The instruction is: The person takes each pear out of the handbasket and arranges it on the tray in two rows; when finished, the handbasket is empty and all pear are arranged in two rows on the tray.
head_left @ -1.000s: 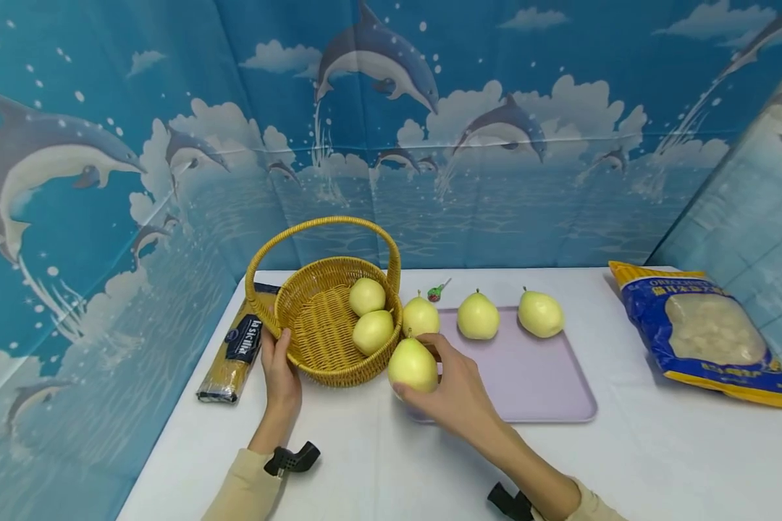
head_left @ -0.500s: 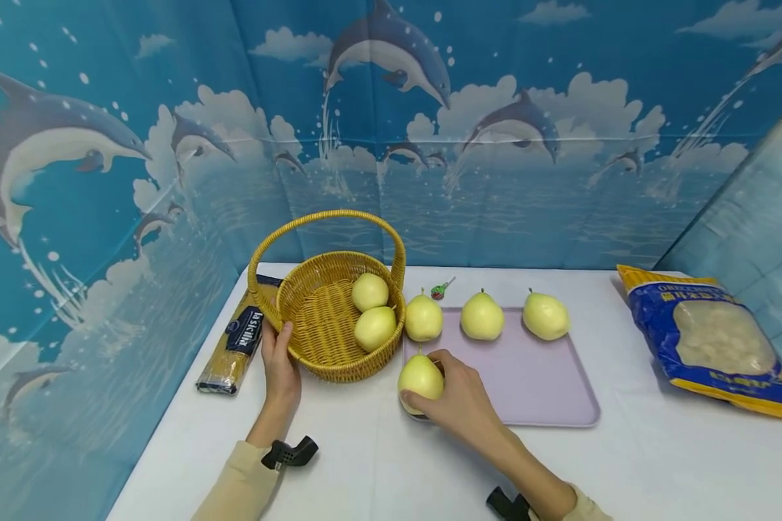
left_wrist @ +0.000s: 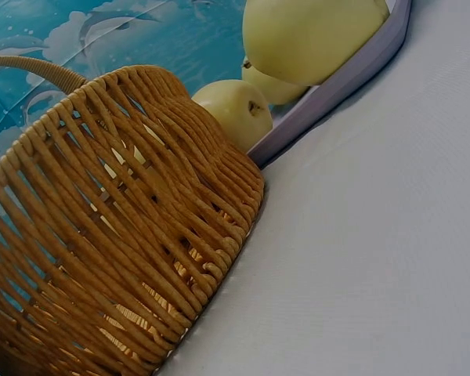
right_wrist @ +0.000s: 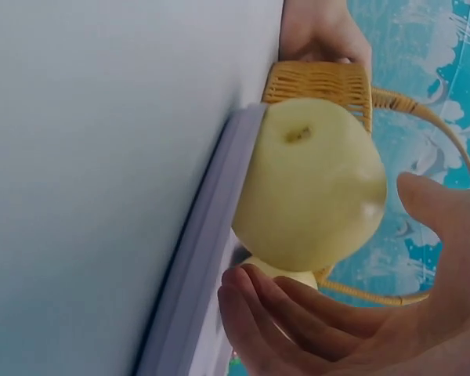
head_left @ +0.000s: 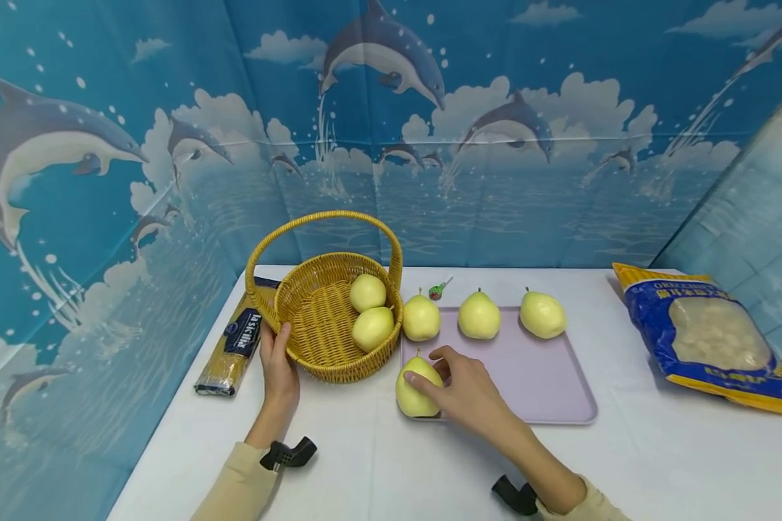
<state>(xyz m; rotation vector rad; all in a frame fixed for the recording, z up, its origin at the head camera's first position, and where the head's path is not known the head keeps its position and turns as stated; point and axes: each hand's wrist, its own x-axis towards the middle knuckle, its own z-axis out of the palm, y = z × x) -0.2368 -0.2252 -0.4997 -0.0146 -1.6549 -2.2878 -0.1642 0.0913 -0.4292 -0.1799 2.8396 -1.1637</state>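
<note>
Right fingers [right_wrist: 305, 313] have spread around the pear [right_wrist: 317, 188]

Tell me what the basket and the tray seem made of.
The basket looks like wicker or a plastic imitation, faintly glossy: woven strands with gaps between. The tray is probably smooth matte plastic, judging by its even lilac colour and rounded corners; coated metal is possible.

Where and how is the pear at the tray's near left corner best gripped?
Grip the pear round its widest part, probably from the right: it narrows toward its stem, the right hand is on that side, the wicker basket on the other.
</note>
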